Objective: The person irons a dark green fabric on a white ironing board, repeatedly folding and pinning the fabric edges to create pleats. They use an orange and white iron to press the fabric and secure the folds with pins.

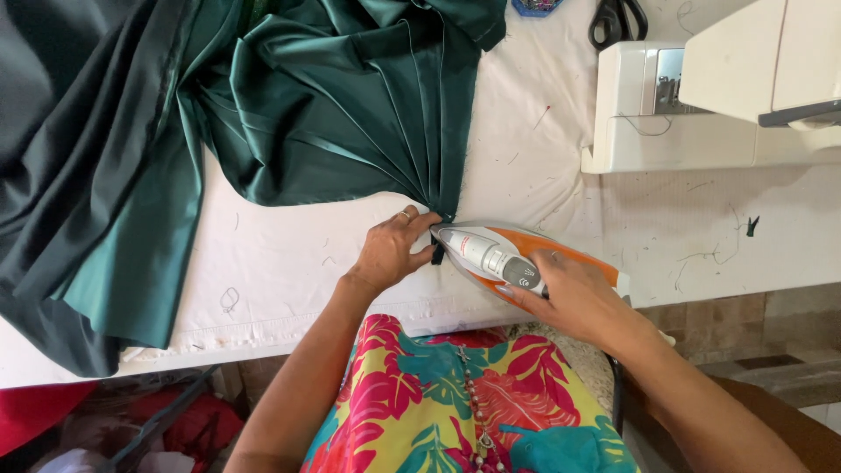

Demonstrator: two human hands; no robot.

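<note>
Green satin fabric (350, 105) fans out on the white tabletop (280, 263), its pleats gathering at a point pinned by the left hand (385, 250) with flattened fingers, just left of the iron (499, 258) gripped by the right hand (574, 298).

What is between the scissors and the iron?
In the head view, only bare white padded table cover with stray threads lies between the black-handled scissors and the orange and white iron.
</note>
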